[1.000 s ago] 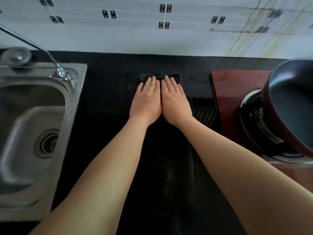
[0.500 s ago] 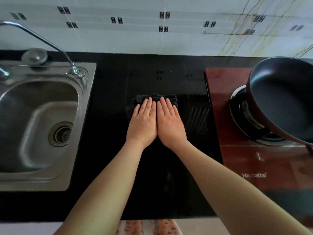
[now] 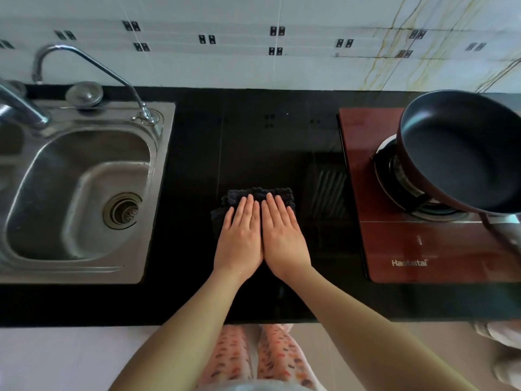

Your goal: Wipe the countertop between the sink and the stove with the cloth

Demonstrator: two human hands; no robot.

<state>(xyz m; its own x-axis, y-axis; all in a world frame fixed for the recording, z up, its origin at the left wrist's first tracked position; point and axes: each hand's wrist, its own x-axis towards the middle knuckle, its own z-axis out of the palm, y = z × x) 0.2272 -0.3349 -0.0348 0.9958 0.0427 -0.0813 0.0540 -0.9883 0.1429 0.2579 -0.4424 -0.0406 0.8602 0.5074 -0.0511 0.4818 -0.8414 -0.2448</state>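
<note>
A dark, folded cloth (image 3: 259,193) lies on the black countertop (image 3: 248,142) between the steel sink (image 3: 159,176) and the red-brown stove (image 3: 423,249). My left hand (image 3: 239,238) and my right hand (image 3: 283,238) lie flat side by side on the cloth, palms down, fingers together, pressing it onto the counter. Only the cloth's far edge and left side show beyond my fingers. The hands are about midway between the back wall and the front edge.
A curved faucet (image 3: 93,63) and a round metal lid (image 3: 84,93) stand at the sink's back. A dark frying pan (image 3: 462,153) sits on the stove burner, its handle reaching forward. White tiled wall (image 3: 253,66) behind. Floor and my patterned trouser legs (image 3: 253,359) below the counter edge.
Both hands have drawn the cloth from near the back wall toward the counter's front edge. They stay pressed flat together on it.
</note>
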